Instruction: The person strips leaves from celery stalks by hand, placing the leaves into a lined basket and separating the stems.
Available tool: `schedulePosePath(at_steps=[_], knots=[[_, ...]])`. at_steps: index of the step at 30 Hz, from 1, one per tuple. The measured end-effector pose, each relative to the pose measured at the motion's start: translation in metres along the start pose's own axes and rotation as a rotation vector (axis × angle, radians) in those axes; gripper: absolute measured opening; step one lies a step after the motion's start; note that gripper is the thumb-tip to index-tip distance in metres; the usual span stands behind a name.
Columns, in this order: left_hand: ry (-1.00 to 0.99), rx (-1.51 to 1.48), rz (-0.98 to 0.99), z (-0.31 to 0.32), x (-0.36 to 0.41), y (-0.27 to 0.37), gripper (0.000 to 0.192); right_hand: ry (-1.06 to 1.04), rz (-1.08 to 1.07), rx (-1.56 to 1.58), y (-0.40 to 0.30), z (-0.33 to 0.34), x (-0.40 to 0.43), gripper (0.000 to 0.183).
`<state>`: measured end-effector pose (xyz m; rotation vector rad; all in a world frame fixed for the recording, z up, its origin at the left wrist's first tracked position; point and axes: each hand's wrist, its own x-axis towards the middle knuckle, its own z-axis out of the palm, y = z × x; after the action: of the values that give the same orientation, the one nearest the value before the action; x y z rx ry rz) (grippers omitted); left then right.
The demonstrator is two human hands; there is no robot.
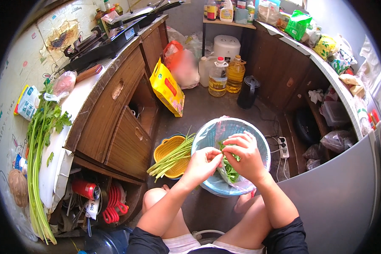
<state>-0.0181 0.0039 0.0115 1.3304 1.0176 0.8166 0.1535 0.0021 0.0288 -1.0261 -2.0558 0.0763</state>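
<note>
Over a round blue plastic basket [209, 187] with a clear bag lining, my left hand [206, 163] and my right hand [245, 155] meet at the fingertips. Between them they pinch a small piece of green stem, largely hidden by the fingers. Green leaves [231, 173] lie in the lined basket below. To the left of the basket, a bunch of thin green stems [174, 155] rests across a yellow plastic colander [165, 149], its ends sticking out over the rim.
Celery [35, 158] lies on the left counter beside a bagged item [65, 84]. A yellow bag [167, 89], oil bottles [235, 74] and a black kettle [249, 92] stand on the floor ahead. A power strip [283, 147] lies right of the basket, near a grey appliance panel [330, 197].
</note>
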Motion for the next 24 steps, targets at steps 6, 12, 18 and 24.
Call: schedulePosePath(at_steps=[6,12,18,24], knots=[[0.134,0.086,0.178,0.008,0.0,-0.007,0.014,-0.014,0.045,-0.111,0.003,0.005,-0.001,0.004],[0.137,0.09,0.162,0.006,0.0,-0.012,0.013,0.053,0.26,-0.22,0.034,0.0,0.001,0.006],[0.157,-0.001,0.097,-0.004,0.003,-0.014,0.012,0.033,0.353,-0.093,0.056,-0.007,-0.021,0.017],[0.116,-0.165,0.03,-0.006,0.0,-0.005,0.015,0.041,0.179,-0.1,0.027,-0.006,-0.008,0.026]])
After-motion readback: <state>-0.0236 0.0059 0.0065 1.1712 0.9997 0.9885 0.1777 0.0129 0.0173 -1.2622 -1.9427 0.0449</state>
